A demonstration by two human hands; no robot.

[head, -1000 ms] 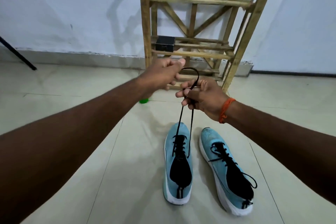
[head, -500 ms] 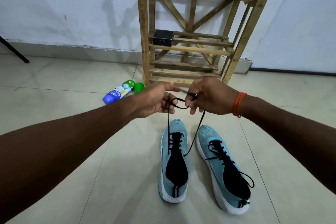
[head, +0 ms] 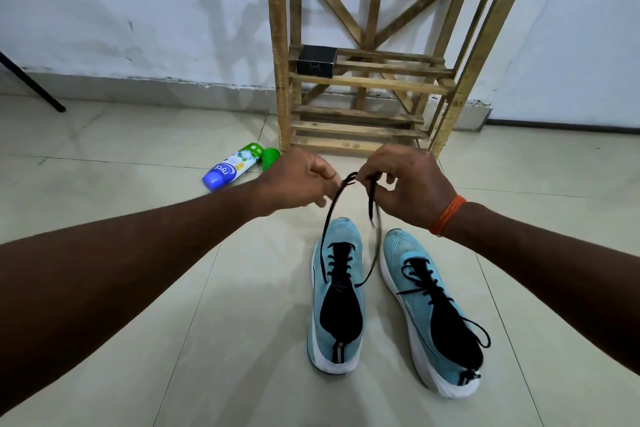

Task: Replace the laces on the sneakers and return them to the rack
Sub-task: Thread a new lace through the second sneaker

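- Rack (head: 374, 80): top cut off by the upper frame edge; only the lower tiers are visible
- Both forearms run out of frame at the bottom and side edges
- Lace (head: 326, 229): the strand toward the right hand is motion-blurred partway down and its edge is hard to trace; the strand toward the left hand is sharp
- The exact crossing of the lace ends between the two hands is partly covered by fingers, so whether a knot has formed cannot be told
- Left hand (head: 301, 180): fingers curled, thumb and forefinger pinching one lace end
- Right hand (head: 408, 184): fingers curled, pinching the other lace strand, a short tail hanging below the grip; orange thread band (head: 448, 213) on the wrist
- Both hands are raised above the toe of the left-side sneaker (head: 337, 305), just in front of the rack's lowest tier
- The lace is flat, black and woven; both strands rise from the upper eyelets of the left-side sneaker
- Right-side sneaker (head: 433, 315): lies just beside the first, toe angled slightly inward, black lace threaded, loose ends trailing over the collar
- Both sneakers: light-blue knit upper, white sole, black lining, toes toward the rack, standing on the floor (head: 138, 288)
- Floor: glossy pale tiles with thin grout lines
- Rack is rough unpainted wood, slatted tiers, diagonal braces at the back; small black box (head: 317, 61) on the middle tier, left end
- Spray can (head: 232, 166) lies on its side left of the rack, with a green cap (head: 270, 158) just beside it
- Dark rod (head: 34, 87) enters at the left edge, mostly cut off
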